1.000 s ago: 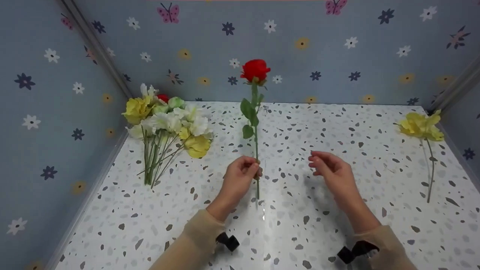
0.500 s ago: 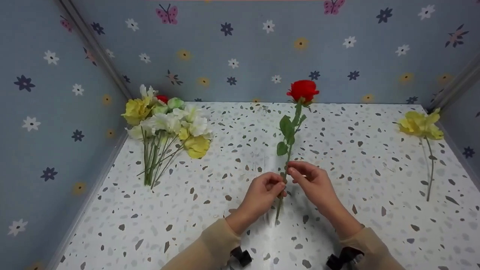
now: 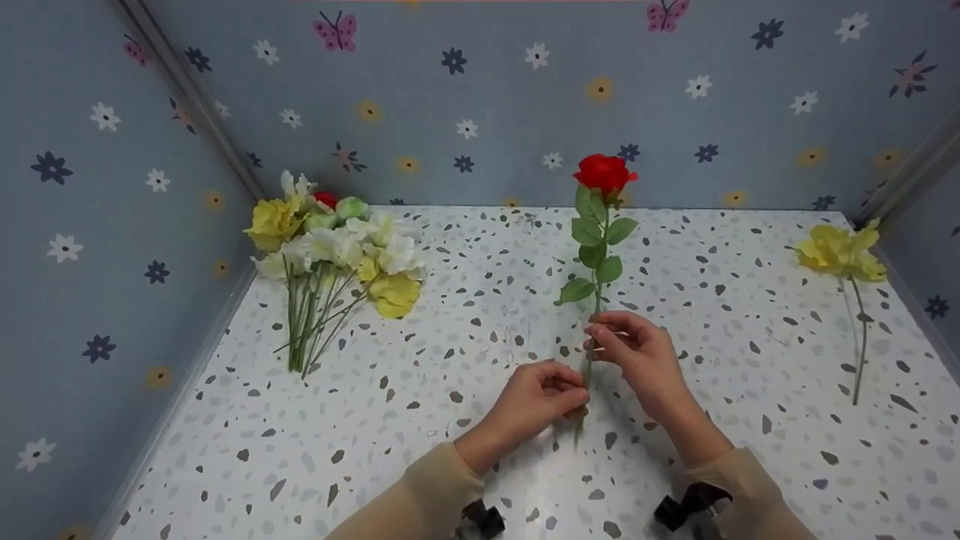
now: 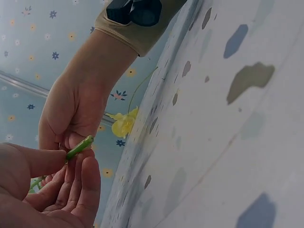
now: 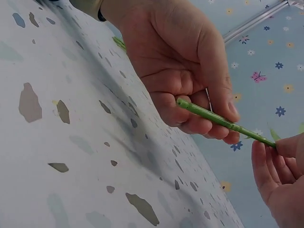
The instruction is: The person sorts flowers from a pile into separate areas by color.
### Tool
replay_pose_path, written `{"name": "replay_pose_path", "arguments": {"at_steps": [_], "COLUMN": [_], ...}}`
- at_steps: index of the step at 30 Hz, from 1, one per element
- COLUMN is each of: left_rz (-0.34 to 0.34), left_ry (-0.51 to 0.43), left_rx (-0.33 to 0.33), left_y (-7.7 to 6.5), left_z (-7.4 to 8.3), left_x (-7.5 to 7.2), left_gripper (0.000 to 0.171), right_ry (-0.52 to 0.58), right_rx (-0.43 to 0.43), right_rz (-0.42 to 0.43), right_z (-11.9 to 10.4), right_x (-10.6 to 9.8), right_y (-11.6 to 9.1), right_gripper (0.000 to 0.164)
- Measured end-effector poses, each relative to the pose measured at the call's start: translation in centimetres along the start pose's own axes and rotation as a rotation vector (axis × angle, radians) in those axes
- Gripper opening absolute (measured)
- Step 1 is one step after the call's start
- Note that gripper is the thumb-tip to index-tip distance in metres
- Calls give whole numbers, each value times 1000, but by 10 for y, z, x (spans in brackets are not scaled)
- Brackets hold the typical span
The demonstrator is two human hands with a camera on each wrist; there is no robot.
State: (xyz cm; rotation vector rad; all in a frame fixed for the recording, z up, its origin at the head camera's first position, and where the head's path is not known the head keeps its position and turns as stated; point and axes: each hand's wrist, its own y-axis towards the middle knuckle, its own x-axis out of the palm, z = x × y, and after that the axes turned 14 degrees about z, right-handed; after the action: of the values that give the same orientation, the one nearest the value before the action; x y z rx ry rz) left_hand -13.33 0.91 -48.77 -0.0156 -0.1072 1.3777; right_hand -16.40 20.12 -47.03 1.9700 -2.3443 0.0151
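An artificial red rose [image 3: 604, 174] with a long green stem and several leaves stands nearly upright before me in the head view. My left hand [image 3: 534, 401] pinches the lower stem between thumb and fingers. Higher up, just under the lowest leaf, my right hand [image 3: 643, 361] pinches the same stem from the right side. The cut end of the rose stem [image 5: 199, 110] pokes out past the left fingers in the right wrist view. From the left wrist, the rose stem [image 4: 80, 147] shows only as a short green tip; its bloom is hidden there.
A pile of white, yellow and red artificial flowers [image 3: 337, 247] lies at the back left, stems toward me. One yellow flower [image 3: 841, 251] lies by the right wall. Blue patterned panels [image 3: 525, 90] enclose the speckled white tabletop [image 3: 247, 465] at the back and sides.
My left hand has carried the rose rightward and nearer me, then slid lower along the stem. My right hand has come in and taken hold of it. The rose has turned, showing more leaves.
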Motion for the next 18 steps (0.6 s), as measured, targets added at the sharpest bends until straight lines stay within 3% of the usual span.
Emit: {"name": "replay_pose_path", "arguments": {"at_steps": [11,18], "left_rz": [8,14], "left_ry": [6,2], "left_rx": [59,57], "left_y": [2,3], "left_z": [1,2], "left_x": [-3,-5], "left_gripper": [15,15], "right_ry": [-4,-34], "right_rx": [-7,-35], "right_rz": [-39,-39], "right_z": [-3,-6], "right_x": [3,1], "right_y": [-5,-5], "right_gripper": [43,41]}}
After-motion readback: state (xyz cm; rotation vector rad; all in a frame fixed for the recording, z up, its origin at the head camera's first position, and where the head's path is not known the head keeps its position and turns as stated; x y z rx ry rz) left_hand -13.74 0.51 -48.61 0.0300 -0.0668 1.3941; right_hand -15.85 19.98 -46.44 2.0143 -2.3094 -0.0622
